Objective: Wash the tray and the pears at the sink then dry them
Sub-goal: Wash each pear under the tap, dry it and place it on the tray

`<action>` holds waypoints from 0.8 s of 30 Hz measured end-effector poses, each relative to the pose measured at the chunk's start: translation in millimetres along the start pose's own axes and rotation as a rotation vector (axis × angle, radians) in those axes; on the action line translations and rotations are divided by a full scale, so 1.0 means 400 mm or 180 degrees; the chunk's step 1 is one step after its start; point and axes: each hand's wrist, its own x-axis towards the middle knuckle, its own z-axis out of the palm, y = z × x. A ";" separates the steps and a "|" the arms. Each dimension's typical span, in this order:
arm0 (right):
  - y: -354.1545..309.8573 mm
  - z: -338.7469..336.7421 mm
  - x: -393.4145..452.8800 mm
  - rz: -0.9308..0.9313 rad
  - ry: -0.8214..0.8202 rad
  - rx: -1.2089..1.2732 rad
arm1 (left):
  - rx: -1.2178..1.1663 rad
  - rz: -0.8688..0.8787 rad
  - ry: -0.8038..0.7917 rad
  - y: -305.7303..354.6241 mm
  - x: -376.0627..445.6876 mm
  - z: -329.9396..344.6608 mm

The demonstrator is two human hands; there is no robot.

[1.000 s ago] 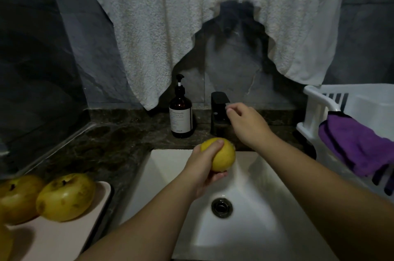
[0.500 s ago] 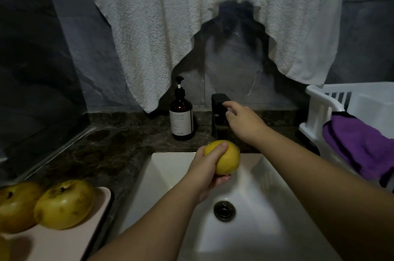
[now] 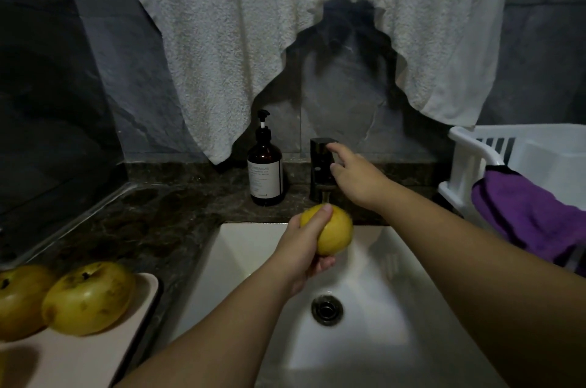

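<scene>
Your left hand [image 3: 306,249] grips a yellow pear [image 3: 333,230], fingers curled round it, over the far end of the white sink [image 3: 241,248], just under the dark faucet [image 3: 320,165]. Your right hand [image 3: 355,178] reaches to the top of the faucet with fingers loosely extended, touching it. Two more pears [image 3: 88,302] sit on the pale tray [image 3: 79,362] at near left. A brown pump bottle [image 3: 265,172] stands left of the faucet; a purple cloth [image 3: 526,216] drapes over the white basket [image 3: 469,153] at right.
</scene>
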 end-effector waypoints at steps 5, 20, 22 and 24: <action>0.008 0.046 -0.081 0.1174 0.0578 0.1171 | 0.0084 0.0031 0.0097 0.000 0.003 -0.005; 0.069 0.132 -0.206 0.1553 -0.0730 0.2271 | 0.1355 -0.0339 0.0274 0.045 0.017 0.006; 0.072 0.135 -0.206 0.2042 -0.0868 0.2662 | 0.1928 0.0224 0.0453 0.041 0.034 0.013; 0.090 0.143 -0.199 0.1824 -0.0820 0.2602 | 0.1748 0.0192 0.0467 0.031 0.041 0.021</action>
